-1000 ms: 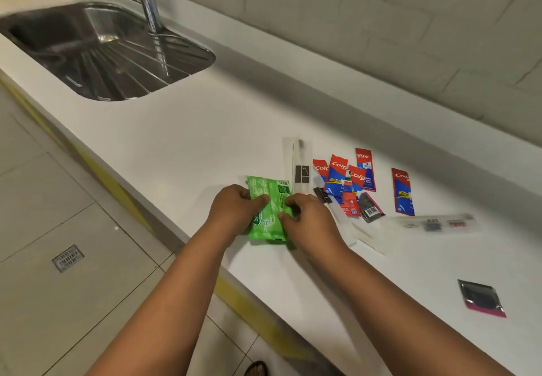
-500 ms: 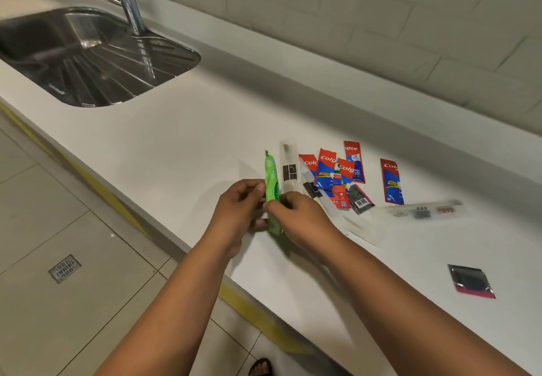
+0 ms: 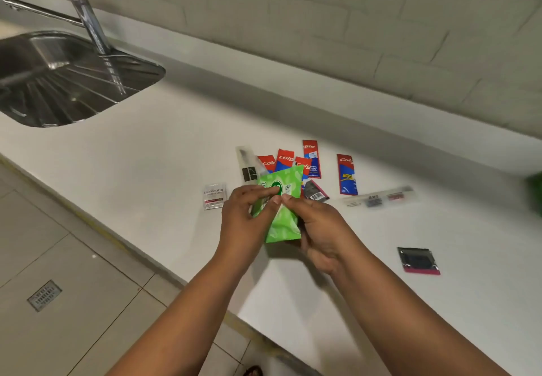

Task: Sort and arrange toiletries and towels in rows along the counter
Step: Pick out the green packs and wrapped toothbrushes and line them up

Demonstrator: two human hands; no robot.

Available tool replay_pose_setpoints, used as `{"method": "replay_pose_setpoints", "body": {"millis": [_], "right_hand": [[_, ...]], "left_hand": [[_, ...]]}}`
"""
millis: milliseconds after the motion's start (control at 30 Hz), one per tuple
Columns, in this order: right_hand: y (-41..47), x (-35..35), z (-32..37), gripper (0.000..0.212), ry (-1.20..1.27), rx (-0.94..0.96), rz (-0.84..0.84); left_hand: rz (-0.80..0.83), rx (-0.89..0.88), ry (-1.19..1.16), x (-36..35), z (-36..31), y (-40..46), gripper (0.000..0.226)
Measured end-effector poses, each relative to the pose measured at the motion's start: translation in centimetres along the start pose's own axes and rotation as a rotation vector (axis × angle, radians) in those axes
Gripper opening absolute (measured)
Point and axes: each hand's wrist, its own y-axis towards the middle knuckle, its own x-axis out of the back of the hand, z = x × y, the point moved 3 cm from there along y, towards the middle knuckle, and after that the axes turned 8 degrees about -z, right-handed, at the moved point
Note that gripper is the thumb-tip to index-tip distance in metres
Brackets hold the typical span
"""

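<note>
Step in hand: sorting, 1 item up for inspection. Both hands hold the green wet-wipes pack (image 3: 280,208) lifted off the table (image 3: 152,152), printed face toward the camera. Left hand (image 3: 245,220) pinches the pack's left edge, thumb on the front near the round logo. Right hand (image 3: 319,229) grips the right edge, fingers curled behind and thumb tip on the front. The thumbs nearly meet at mid-pack.

Orientation: long axis runs from the near end, between the palms, up and away to the far end, tilted slightly right. The far end overlaps the view of the sachets beyond.

Just beyond the hands: a loose fan of 5 red-and-blue toothpaste sachets (image 3: 347,174), 1 lying apart on the right; a clear-wrapped toothbrush (image 3: 247,164) beside them. A second wrapped toothbrush (image 3: 378,198) lies crosswise, right of the hands. A small white shampoo sachet (image 3: 214,196) sits just left of the left hand; a silver-and-pink sachet (image 3: 418,260) well right of the right hand.

Judgement: no rows formed yet. Next move calls for choosing a bare spot, laying the pack flat, and squaring its long axis with the neighbours.
</note>
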Motion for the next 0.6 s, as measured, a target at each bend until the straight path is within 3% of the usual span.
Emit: {"method": "replay_pose_setpoints", "body": {"millis": [200,433,600], "right_hand": [[-1.9,7.9,3.4,0.023,-0.009,0.09,-0.083],[-4.7,19.8,6.8,0.018,-0.019,0.199,-0.167],[-6.7,27.9,8.9,0.023,-0.043,0.294,-0.21]], "left_hand": [[0.104,0.161,-0.144,-7.2,-1.9,-3.6,0.053],[0.292,0.362,-0.32,-17.8,-5.1,-9.8,0.029],[0.4,0.37,-0.28,-25.2,-6.8,-12.9,0.029]]}}
